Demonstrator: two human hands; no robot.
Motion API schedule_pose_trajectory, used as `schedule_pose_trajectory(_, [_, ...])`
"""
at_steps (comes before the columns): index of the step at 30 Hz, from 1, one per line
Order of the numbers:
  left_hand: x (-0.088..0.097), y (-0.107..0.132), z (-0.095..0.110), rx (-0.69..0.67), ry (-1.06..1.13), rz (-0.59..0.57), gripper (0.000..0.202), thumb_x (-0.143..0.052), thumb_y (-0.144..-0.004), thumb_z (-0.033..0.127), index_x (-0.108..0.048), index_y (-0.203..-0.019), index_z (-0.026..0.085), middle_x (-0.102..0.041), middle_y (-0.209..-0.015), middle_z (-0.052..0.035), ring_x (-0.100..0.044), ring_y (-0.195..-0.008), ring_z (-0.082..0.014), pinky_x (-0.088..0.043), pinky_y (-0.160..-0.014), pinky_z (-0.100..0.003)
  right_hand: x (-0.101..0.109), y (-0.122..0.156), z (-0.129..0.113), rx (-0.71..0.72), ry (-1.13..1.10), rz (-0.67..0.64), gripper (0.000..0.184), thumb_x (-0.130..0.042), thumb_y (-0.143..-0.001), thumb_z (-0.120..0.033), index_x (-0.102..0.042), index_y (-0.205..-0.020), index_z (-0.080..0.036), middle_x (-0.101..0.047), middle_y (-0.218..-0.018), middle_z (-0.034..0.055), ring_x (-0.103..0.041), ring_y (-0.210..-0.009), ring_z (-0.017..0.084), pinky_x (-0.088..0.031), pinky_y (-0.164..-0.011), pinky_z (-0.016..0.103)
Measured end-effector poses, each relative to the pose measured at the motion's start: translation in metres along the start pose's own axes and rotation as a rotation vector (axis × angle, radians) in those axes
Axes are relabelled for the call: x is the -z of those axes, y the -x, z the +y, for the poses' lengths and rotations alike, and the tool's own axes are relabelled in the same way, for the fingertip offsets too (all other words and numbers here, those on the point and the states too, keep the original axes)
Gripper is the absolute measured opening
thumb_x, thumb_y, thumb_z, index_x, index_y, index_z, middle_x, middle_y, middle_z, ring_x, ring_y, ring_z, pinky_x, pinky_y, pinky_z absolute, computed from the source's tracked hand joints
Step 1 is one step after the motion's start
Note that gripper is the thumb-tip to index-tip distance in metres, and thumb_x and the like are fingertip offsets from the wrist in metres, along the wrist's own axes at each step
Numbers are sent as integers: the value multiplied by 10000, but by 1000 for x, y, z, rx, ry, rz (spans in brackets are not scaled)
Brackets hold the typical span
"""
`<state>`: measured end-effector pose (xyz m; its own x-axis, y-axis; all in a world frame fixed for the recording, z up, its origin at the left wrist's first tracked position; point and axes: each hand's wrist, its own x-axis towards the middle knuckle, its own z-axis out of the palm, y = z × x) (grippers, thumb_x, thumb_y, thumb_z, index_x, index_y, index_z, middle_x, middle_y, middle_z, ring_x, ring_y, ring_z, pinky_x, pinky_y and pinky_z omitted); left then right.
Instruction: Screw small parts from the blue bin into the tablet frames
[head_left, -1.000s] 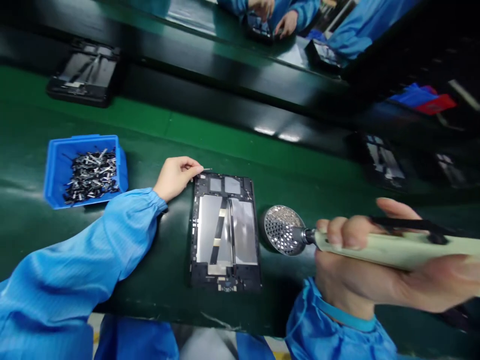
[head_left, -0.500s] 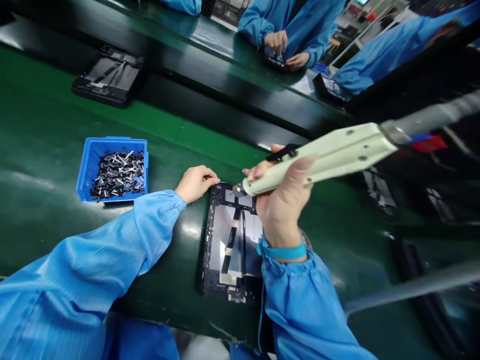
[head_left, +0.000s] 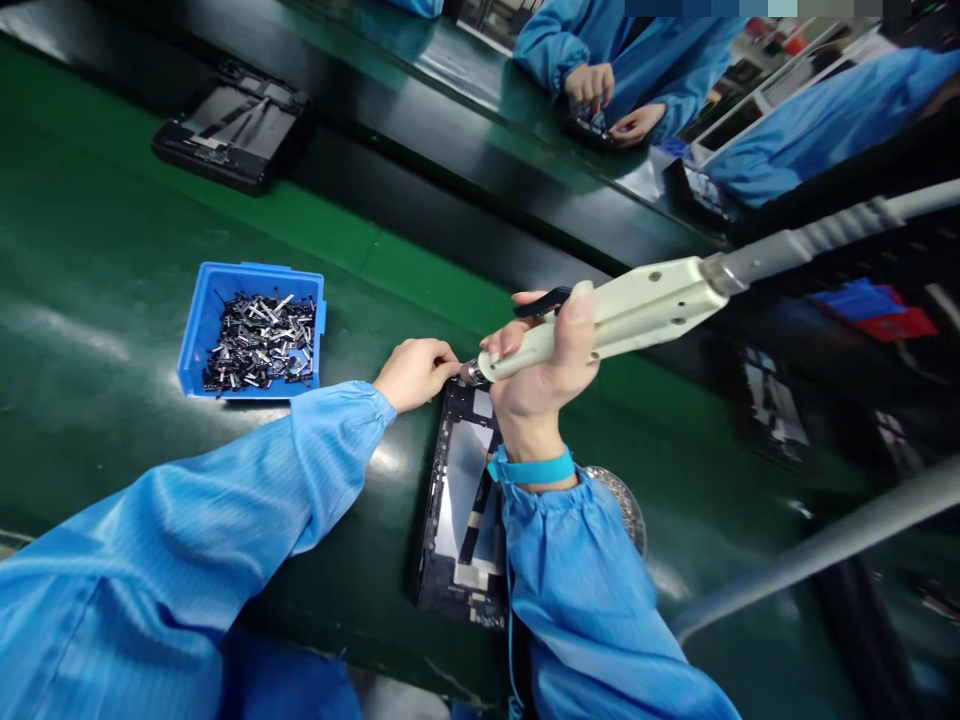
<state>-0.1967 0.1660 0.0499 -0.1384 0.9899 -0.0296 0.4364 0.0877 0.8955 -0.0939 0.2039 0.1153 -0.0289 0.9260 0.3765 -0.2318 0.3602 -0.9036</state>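
Tablet frame (head_left: pixel 463 490) on the green mat (head_left: pixel 97 190), left fingers (head_left: pixel 442 360) pressed together at its top edge, pinching what I can't tell; right hand (head_left: pixel 544 375) wrapped round an electric screwdriver (head_left: pixel 600 330) aimed there; clip bin (head_left: pixel 196 340) looks full.

The right hand (head_left: pixel 540 385) has swung the electric screwdriver (head_left: pixel 622 320) over to the tablet frame's (head_left: pixel 457 600) top edge.

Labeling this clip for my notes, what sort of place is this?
Likely an electronics assembly line: tablet frames on a green conveyor belt, a blue bin of small metal parts, and a co-worker in a matching blue smock.
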Motion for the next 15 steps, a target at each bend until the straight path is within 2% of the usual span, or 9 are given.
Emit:
schedule_pose_trajectory(7, [0,1,3,-2,-67,1,160,-665,-888,144,-821,-883,178,-784,-834,-39,-667,-732,-178,-484,-734,-260,2,-2,11,-28,50,-64,440,-513,-965,-665,-616,-752,-294,-422,-501,-70,-438,-375,127,-470,-441,353])
schedule_pose_trajectory(15, [0,1,-2,1,-57,5,147,-657,-886,156,-804,-873,167,-772,-826,-48,-664,-753,-191,-491,-760,-274,-7,1,11,-107,-15,1,418,-705,-845,-637,-628,-710,-250,-445,-439,-84,-465,-354,128,-439,-392,311])
